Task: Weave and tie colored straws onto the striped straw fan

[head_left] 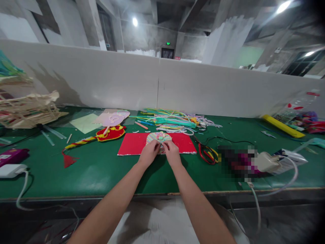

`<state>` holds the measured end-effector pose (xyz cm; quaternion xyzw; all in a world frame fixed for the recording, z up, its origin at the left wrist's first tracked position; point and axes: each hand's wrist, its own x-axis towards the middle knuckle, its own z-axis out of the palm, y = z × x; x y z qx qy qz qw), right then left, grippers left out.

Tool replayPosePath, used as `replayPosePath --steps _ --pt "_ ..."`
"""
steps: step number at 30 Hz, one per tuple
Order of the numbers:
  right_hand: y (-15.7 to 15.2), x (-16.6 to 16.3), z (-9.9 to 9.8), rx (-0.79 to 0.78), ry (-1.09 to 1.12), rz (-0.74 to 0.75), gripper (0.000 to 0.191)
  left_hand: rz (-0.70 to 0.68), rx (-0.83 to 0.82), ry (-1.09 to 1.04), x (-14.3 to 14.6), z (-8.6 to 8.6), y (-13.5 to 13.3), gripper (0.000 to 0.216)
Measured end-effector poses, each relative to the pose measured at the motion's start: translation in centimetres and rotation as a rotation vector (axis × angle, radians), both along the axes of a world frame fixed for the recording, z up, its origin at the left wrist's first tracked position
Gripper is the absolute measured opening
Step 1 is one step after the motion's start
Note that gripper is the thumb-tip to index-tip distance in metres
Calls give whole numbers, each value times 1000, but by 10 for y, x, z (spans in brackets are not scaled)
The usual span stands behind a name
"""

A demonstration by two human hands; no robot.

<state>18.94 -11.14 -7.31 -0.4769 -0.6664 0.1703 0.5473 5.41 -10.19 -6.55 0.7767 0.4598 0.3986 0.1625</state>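
Note:
A round, pastel-striped craft piece point(151, 136) with small pink, yellow and green decorations on it lies on a red board point(129, 145) in front of me. My left hand point(151, 149) is at its lower left edge, with thumb and forefinger pinched. My right hand point(170, 149) meets it from the right, its fingertips also pinched near the piece's lower middle. The two hands almost touch. Whatever sits between the fingertips is too small and covered to make out. The hands hide the lower part of the piece.
Behind the board lies a heap of coloured pipe cleaners point(172, 120). Red-handled scissors point(205, 154) rest to the right, near a black cable. A red fan-shaped craft point(110, 133) with a tassel and a lilac one point(115, 118) lie left. A yellow stick point(283, 126) is far right.

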Motion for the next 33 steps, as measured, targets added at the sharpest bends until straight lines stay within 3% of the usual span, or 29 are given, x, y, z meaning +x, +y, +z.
replayPosePath --steps 6,12,17,26,33 --pt "0 -1 4 -164 297 84 24 24 -138 -301 0 2 4 16" --pt "9 3 9 -228 609 -4 43 -88 -366 -574 0 9 6 18" --pt "10 4 8 -244 430 74 30 -179 -440 -602 0 10 4 19" --pt "8 3 5 -248 321 115 27 -64 -322 -534 0 4 8 22" --pt "6 1 6 -214 325 133 26 -74 -285 -484 1 3 9 18"
